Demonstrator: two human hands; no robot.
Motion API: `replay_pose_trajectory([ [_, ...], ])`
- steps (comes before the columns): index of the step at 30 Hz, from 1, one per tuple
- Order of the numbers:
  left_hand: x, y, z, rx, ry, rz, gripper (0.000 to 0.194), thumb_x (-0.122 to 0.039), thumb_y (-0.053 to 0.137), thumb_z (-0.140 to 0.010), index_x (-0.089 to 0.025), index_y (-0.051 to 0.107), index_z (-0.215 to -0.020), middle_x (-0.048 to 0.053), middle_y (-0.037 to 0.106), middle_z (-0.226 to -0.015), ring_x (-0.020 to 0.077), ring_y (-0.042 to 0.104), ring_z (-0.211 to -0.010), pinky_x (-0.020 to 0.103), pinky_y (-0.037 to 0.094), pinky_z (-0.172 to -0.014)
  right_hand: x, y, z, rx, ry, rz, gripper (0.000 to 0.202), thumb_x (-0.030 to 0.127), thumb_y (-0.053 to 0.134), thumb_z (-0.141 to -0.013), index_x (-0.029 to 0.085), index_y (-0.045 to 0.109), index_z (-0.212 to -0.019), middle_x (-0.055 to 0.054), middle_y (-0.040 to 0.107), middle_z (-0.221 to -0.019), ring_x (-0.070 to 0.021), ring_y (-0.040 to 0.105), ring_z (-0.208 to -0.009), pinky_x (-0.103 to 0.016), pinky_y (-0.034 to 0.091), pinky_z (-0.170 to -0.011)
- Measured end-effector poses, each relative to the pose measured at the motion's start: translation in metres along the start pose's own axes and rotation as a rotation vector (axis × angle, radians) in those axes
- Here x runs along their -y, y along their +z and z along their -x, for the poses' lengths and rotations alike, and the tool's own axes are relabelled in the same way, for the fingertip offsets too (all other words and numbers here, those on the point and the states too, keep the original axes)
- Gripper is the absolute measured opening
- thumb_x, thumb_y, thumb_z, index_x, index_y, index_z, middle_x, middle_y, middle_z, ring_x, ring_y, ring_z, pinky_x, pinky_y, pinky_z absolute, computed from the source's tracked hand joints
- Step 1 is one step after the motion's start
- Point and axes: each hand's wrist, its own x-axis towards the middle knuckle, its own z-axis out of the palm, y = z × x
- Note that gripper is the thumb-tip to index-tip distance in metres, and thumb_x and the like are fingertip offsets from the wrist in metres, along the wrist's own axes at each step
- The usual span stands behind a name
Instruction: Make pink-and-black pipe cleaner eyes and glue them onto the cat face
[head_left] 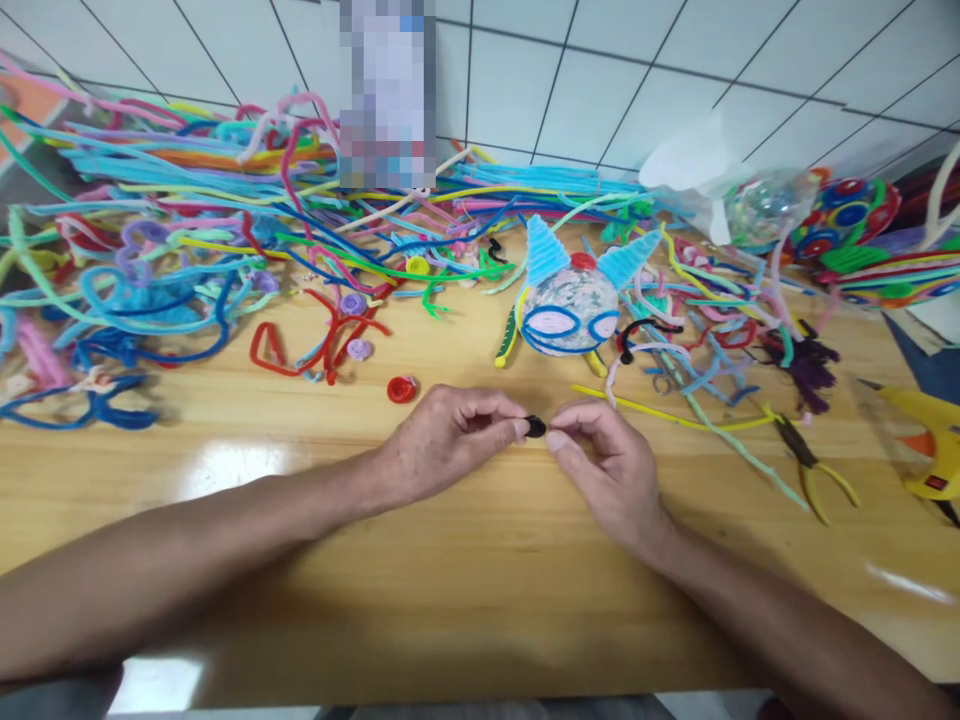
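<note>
My left hand (450, 440) pinches a small black coil (535, 427) between thumb and fingertips, above the wooden table (450, 590). Just right of the coil, my right hand (611, 460) has its thumb and fingertips pressed together at the coil's edge; whether they grip an end of it is too small to tell. Behind the hands sits a round ball figure (571, 305) with light blue pointed ears, a red piece on top and blue-rimmed eye shapes. A red coil (402, 389) lies on the table beyond my left hand.
Many coloured pipe cleaners (187, 260) are heaped along the table's back. Yellow-handled pliers (806, 455) and a yellow glue gun (930, 440) lie at the right. Purple coils (359, 349) and bent red pieces (334, 340) lie left of the figure.
</note>
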Motion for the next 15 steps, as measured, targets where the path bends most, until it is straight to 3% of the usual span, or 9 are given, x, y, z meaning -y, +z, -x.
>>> replay_pose_trajectory([
  [9,0.0018,-0.001,0.0003,0.027,0.006,-0.007,0.025,-0.033,0.064,-0.097,-0.013,0.08,-0.096,0.006,0.08,-0.088,0.0146,0.07,-0.077,0.024,0.053,-0.072,-0.0051,0.0025,0.0024,-0.004,-0.011,-0.015,0.006,0.025,0.069,-0.094,0.024,0.067,-0.1,0.0,0.07,-0.087,-0.0153,0.067,-0.076,-0.029,0.056,-0.069],
  [15,0.0046,-0.001,-0.0004,0.026,0.029,-0.016,0.026,-0.032,0.064,-0.097,-0.012,0.08,-0.097,0.006,0.08,-0.088,0.0148,0.071,-0.077,0.024,0.053,-0.072,-0.0094,0.0031,0.0044,0.008,-0.105,0.015,0.009,0.02,0.068,-0.096,0.025,0.068,-0.104,0.0,0.07,-0.089,-0.0146,0.067,-0.079,-0.028,0.055,-0.071],
])
